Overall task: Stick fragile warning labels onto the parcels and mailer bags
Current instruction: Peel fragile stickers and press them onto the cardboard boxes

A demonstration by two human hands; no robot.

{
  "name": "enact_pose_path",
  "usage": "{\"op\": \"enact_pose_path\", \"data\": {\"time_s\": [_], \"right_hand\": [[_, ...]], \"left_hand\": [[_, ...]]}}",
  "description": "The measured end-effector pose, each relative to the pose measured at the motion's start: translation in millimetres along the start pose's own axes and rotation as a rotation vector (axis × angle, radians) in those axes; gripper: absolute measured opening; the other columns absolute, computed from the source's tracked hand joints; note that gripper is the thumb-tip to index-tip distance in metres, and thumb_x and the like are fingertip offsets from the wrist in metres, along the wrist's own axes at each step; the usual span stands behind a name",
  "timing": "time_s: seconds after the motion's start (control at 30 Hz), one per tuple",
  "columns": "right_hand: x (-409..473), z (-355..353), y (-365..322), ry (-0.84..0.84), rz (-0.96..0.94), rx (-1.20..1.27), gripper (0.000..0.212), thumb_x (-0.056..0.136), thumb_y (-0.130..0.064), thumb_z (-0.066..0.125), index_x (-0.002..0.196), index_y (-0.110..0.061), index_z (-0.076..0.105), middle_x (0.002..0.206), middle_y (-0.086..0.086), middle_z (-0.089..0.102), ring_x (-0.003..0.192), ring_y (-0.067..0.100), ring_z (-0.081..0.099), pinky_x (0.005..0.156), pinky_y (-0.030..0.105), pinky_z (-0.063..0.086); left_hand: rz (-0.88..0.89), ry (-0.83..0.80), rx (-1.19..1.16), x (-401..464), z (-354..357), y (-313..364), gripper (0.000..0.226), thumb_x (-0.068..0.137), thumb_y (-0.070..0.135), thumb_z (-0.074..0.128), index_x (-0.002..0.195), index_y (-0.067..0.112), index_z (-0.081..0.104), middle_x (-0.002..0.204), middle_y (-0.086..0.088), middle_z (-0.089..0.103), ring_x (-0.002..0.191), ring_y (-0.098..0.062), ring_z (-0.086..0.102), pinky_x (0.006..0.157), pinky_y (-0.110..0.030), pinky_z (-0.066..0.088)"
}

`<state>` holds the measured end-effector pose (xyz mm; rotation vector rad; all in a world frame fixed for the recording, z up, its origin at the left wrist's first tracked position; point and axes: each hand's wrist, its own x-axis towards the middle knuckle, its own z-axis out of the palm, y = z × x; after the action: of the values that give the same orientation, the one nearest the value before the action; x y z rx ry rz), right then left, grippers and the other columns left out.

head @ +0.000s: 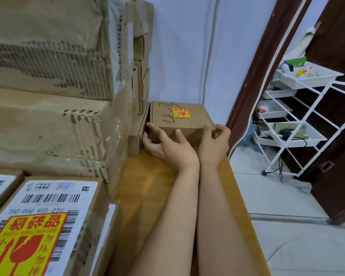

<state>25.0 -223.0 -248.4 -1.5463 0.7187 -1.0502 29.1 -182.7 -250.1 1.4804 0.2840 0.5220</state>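
Both hands' fingers (207,129) curl round the small brown labelled cardboard box (179,120); seating it flush should need even pressure.

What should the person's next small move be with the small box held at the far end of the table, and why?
Probably let go and reach for an unlabelled parcel. The small box already bears a fragile label on top, and both the left hand and the right hand hold it against the wall beside the stacked cartons.
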Motion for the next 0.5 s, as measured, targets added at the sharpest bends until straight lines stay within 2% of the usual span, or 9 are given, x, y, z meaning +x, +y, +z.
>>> {"op": "enact_pose_path", "data": {"time_s": [0.07,0.13,0.23,0.3,0.37,0.43,0.5], "right_hand": [[0.8,1.8,-1.4,-0.02,0.027,0.03,0.022,0.095,-0.02,0.051,0.114,-0.009,0.052,0.091,-0.009,0.054,0.088,0.007,0.054,0.062,0.003,0.036],[0.1,2.6,-2.4,-0.038,0.035,0.028,0.012,0.094,-0.013,0.049,0.106,-0.013,0.05,0.086,-0.014,0.054,0.077,-0.002,0.053,0.061,0.0,0.035],[-3.2,3.6,-5.9,-0.067,0.025,0.032,0.016,0.09,-0.004,0.047,0.096,-0.019,0.051,0.081,-0.016,0.054,0.071,-0.006,0.053,0.061,0.002,0.037],[-4.7,3.8,-7.6,-0.064,0.018,0.041,0.02,0.089,-0.002,0.047,0.097,-0.019,0.054,0.084,-0.016,0.053,0.078,-0.001,0.054,0.067,0.006,0.038],[-4.6,3.9,-7.7,-0.05,0.017,0.018,0.026,0.089,-0.005,0.047,0.108,-0.016,0.06,0.098,-0.011,0.05,0.092,0.008,0.053,0.08,0.016,0.038],[-4.0,5.4,-7.2,-0.056,0.025,-0.007,0.033,0.09,-0.005,0.047,0.12,-0.012,0.06,0.108,-0.006,0.043,0.097,0.014,0.053,0.08,0.015,0.035],[-5.0,6.1,-7.9,-0.062,0.021,-0.015,0.035,0.089,-0.004,0.047,0.123,-0.01,0.058,0.109,-0.004,0.04,0.101,0.019,0.054,0.082,0.016,0.035]], "left_hand": [[-0.019,-0.035,-0.031,2.8,0.6,-0.4,0.077,0.088,0.01,0.063,0.151,0.01,0.018,0.153,-0.01,0.014,0.14,-0.023,0.023,0.111,-0.018,0.02],[-0.131,-0.066,-0.077,5.9,-0.1,0.4,0.076,0.089,0.006,0.06,0.151,0.008,0.015,0.156,-0.008,0.012,0.142,-0.019,0.024,0.105,-0.012,0.021],[-0.179,-0.118,-0.067,10.9,1.2,0.3,0.063,0.09,0.004,0.056,0.147,0.007,0.028,0.157,-0.008,0.011,0.141,-0.018,0.024,0.095,-0.005,0.019],[-0.167,-0.17,-0.042,13.2,2.2,0.8,0.061,0.09,0.006,0.055,0.146,0.007,0.03,0.157,-0.006,0.012,0.141,-0.017,0.023,0.092,-0.005,0.018],[-0.181,-0.2,-0.043,14.4,1.9,1.3,0.062,0.091,0.006,0.054,0.147,0.009,0.028,0.157,-0.005,0.013,0.141,-0.017,0.024,0.092,-0.006,0.02],[-0.196,-0.211,-0.056,14.8,-1.0,3.2,0.062,0.091,0.005,0.052,0.148,0.011,0.027,0.156,-0.003,0.014,0.139,-0.016,0.028,0.096,-0.009,0.024],[-0.196,-0.23,-0.055,14.3,-4.0,5.4,0.063,0.091,0.004,0.052,0.148,0.011,0.027,0.156,-0.004,0.014,0.138,-0.017,0.03,0.105,-0.018,0.029]]}}
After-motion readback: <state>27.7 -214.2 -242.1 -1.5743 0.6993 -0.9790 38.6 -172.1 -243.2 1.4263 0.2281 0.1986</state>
